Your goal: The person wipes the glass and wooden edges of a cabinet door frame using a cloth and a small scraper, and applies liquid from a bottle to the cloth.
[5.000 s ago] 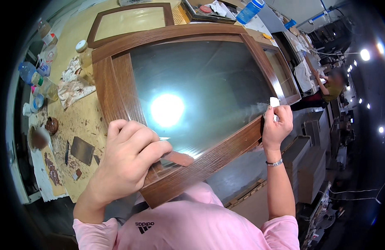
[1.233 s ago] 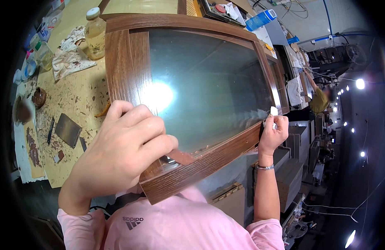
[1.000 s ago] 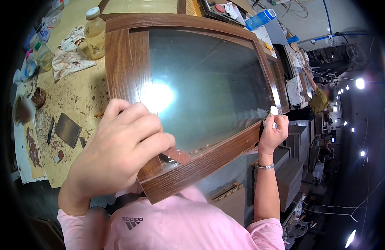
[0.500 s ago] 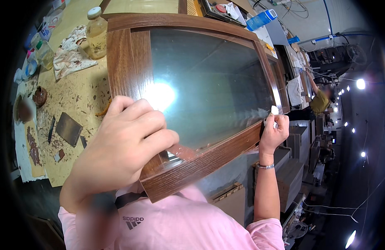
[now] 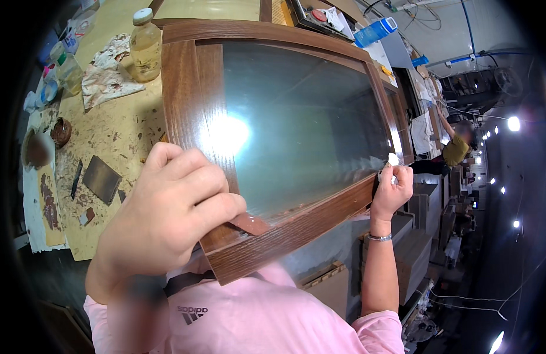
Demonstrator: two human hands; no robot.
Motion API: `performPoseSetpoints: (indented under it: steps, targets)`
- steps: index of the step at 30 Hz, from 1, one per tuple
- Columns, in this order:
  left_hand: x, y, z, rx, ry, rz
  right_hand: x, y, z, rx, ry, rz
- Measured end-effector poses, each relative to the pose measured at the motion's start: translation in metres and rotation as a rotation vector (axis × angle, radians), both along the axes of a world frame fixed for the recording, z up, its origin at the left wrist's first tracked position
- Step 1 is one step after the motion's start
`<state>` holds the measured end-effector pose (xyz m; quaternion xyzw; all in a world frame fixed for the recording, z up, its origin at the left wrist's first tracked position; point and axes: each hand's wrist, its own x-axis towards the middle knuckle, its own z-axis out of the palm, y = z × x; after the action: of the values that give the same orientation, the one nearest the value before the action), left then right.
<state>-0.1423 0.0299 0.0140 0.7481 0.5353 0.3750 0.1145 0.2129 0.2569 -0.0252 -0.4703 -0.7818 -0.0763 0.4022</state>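
A brown wooden frame (image 5: 193,100) with a glossy greenish-grey glass pane (image 5: 296,130) stands tilted in front of me. My left hand (image 5: 172,212) is at its near left corner, fingers curled around a small reddish-brown piece of sandpaper (image 5: 253,225). That piece lies against the frame's lower inner edge, beside the glass. At the near right corner my right hand (image 5: 392,192) pinches a crumpled white tissue (image 5: 393,159) and rests against the frame. The left palm and thumb are hidden.
Left of the frame, a stained yellow worktable (image 5: 131,127) bears a capped bottle of yellowish liquid (image 5: 145,50), a smeared rag (image 5: 110,76), a dark square block (image 5: 102,180) and a small brown pot (image 5: 61,132). A blue bottle (image 5: 375,32) lies behind. Farther right, a person (image 5: 456,150) works.
My left hand has slid a little left along the frame's lower edge, and the sandpaper moved with it. My right hand keeps its place at the right corner.
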Motion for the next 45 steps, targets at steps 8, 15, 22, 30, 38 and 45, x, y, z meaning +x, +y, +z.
performPoseSetpoints:
  steps: [8, 15, 22, 30, 38, 45]
  targets:
    - [0.002, 0.002, 0.0, 0.033, 0.011, 0.027, -0.001, -0.002, 0.001, -0.006, 0.018, 0.01]
    - [0.03, 0.042, 0.013, 0.01, 0.036, -0.076, -0.003, -0.001, 0.001, 0.006, 0.012, -0.018]
    - [0.038, 0.073, 0.013, -0.023, 0.04, -0.182, -0.011, -0.004, 0.003, 0.004, 0.014, -0.002]
    - [0.054, 0.101, 0.016, -0.038, 0.076, -0.239, -0.007, -0.005, 0.005, 0.031, 0.02, -0.027]
    - [0.061, 0.115, 0.014, -0.112, 0.112, -0.26, -0.008, -0.006, 0.004, 0.046, 0.037, -0.035]
    - [0.064, 0.119, 0.017, -0.164, 0.103, -0.271, -0.008, -0.005, 0.005, 0.058, 0.051, -0.02]
